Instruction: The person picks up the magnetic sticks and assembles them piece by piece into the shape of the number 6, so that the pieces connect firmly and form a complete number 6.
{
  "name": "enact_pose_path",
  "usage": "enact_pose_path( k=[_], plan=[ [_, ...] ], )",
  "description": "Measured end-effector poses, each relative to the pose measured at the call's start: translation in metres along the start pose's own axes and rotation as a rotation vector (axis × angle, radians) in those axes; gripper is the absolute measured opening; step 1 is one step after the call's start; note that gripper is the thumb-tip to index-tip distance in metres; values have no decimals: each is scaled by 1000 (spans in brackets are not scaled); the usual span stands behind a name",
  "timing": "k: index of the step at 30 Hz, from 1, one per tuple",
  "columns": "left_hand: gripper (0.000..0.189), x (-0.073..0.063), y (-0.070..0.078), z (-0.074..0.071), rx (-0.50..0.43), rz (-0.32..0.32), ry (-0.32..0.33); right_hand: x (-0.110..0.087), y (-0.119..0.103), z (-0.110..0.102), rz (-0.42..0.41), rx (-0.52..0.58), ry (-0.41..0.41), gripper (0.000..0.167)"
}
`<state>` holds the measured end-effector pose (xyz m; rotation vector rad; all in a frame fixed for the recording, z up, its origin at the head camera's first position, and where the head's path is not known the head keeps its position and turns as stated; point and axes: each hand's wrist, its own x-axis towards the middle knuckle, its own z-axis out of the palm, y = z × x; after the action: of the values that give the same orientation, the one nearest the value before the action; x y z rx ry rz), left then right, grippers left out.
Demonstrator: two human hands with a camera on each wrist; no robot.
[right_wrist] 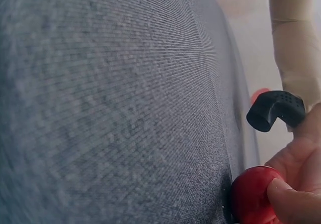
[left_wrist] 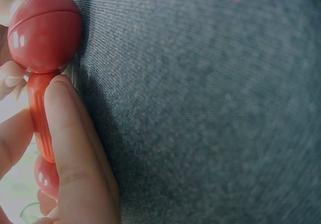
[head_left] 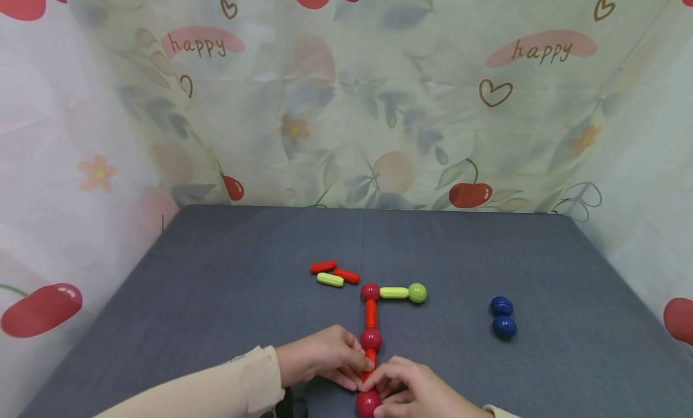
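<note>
A chain of red balls and red rods runs toward the person in the head view. My left hand (head_left: pixel 330 358) pinches the lower red rod (left_wrist: pixel 41 114), just below the middle red ball (head_left: pixel 370 339). At the near end, my right hand (head_left: pixel 414 389) grips the lowest red ball (head_left: pixel 368 404) with thumb and fingers. Ball and rod meet in the left wrist view. An upper red rod (head_left: pixel 370 314) joins the middle ball to a top red ball (head_left: pixel 370 292). From that one a yellow-green rod (head_left: pixel 394 293) reaches right to a green ball (head_left: pixel 417 293).
Left of the chain's top lie two loose red rods (head_left: pixel 323 267) and a yellow-green rod (head_left: pixel 330 279). Two dark blue balls (head_left: pixel 504 326) sit together at the right. Everything rests on a dark grey cloth-covered table (head_left: pixel 243 273), with a printed curtain (head_left: pixel 352 105) behind it.
</note>
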<state>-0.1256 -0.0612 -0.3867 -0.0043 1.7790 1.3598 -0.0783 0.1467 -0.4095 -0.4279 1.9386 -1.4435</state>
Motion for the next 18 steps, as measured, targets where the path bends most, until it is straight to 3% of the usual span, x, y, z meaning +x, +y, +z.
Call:
enact_pose_path(
  k=[10, 14, 18],
  plan=[
    [6, -1, 1, 0, -6, -12, 0, 31, 68, -14, -34, 21, -53, 38],
    [6, 0, -1, 1, -4, -5, 16, 32, 66, -13, -23, 6, -41, 38],
    [5, 0, -2, 2, -2, 3, 30, 22, 42, -8, 8, 4, -24, 35]
  ],
)
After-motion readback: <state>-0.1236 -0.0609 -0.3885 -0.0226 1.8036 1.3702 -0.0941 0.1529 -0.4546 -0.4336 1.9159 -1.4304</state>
